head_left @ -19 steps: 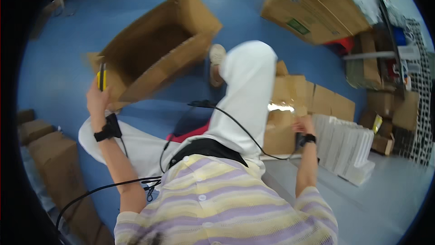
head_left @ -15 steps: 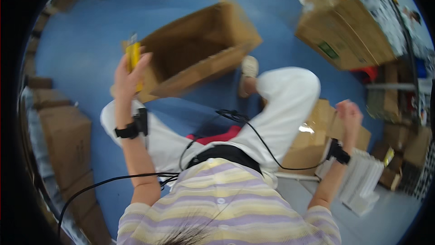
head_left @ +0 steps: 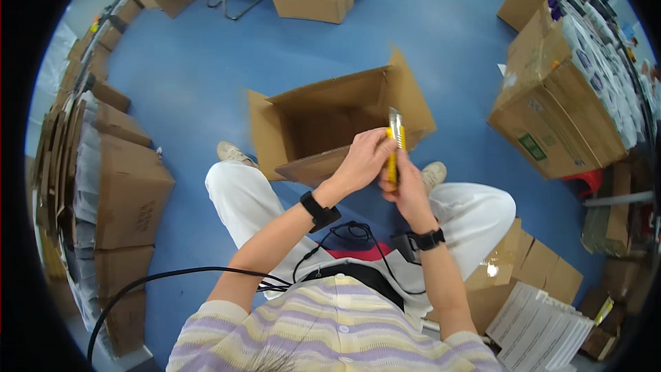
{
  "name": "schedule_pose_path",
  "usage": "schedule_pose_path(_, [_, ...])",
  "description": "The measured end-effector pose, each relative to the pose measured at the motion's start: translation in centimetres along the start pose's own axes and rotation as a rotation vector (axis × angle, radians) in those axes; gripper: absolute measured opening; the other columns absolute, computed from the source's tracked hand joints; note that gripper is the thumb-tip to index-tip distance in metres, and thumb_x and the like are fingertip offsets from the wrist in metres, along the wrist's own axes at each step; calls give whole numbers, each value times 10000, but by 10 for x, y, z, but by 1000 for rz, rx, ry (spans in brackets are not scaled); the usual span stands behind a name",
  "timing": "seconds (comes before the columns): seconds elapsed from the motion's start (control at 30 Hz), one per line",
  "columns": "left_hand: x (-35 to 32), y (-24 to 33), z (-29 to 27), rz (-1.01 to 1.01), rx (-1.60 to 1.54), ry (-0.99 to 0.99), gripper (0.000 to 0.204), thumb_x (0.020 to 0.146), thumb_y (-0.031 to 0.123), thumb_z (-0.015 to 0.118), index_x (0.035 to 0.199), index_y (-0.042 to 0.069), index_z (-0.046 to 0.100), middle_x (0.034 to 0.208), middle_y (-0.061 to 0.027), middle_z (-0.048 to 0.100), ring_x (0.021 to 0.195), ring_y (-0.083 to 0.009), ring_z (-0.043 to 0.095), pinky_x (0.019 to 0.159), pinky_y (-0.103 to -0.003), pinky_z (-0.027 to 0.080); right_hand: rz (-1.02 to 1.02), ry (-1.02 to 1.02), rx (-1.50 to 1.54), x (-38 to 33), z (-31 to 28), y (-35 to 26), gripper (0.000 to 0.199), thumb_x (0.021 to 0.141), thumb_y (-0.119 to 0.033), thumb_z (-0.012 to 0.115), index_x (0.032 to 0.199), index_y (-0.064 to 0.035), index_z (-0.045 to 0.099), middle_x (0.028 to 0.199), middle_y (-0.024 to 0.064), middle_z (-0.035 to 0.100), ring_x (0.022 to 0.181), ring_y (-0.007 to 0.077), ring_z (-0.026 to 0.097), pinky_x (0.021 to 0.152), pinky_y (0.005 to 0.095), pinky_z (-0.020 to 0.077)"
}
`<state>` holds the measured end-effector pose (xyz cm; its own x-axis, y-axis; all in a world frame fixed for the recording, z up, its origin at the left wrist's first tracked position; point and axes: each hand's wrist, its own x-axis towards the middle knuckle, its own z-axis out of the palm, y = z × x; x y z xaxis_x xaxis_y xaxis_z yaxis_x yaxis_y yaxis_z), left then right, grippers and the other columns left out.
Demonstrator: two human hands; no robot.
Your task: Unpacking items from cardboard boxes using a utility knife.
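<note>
Blue floor (head_left: 206, 90), open cardboard box (head_left: 330, 124) just beyond both hands, inside looks empty, left hand (head_left: 363, 160) and right hand (head_left: 406, 185) grips clamped on yellow utility knife (head_left: 394, 143).

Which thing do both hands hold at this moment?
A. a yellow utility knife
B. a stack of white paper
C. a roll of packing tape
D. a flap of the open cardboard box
A: the left hand and the right hand meet on the yellow utility knife, held upright in front of the open cardboard box, whose flaps neither hand touches.
</note>
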<state>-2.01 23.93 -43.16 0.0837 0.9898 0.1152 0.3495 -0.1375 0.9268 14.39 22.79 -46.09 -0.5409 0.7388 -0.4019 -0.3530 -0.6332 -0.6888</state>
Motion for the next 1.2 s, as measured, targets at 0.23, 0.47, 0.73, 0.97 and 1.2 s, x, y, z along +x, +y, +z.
schedule_pose_path(0.23, [-1,-67,-25,-13,968,-44,341,781,341,746,1042,137,667,707,-97,679,698,-310,682,658,-428,529,-464,559,155,1,-19,-40,351,1024,-405,479,1141,-76,513,847,47,589,684,146,587,585,315,547])
schedule_pose_path(0.47, [30,56,-142,65,449,463,223,817,198,753,1008,108,681,765,-128,701,650,-255,670,607,-358,531,-848,625,71,-29,-14,-77,307,1031,-349,489,1125,-57,498,828,55,580,678,151,564,597,300,495])
schedule_pose_path(0.73, [-44,-117,-172,-299,-833,531,304,936,164,647,1199,19,600,1096,-41,680,954,-153,648,809,-322,526,-1102,436,-475,-37,46,-138,240,1049,-247,410,1114,-24,471,841,87,604,625,167,595,596,293,484])
schedule_pose_path(0.97, [-197,-325,-178,-946,123,1050,620,948,338,546,1441,11,364,1408,-166,482,1260,-282,475,1029,-382,390,-495,58,-453,106,50,-49,285,1053,-328,429,1106,-69,536,1028,104,666,650,136,629,580,281,523])
schedule_pose_path(1.2, [-83,-178,-200,-309,34,846,810,888,474,658,1504,85,305,1489,-233,381,1351,-378,399,1110,-461,327,-264,3,-675,155,33,75,255,1035,-292,479,1058,-47,545,911,72,664,611,109,623,504,253,493])
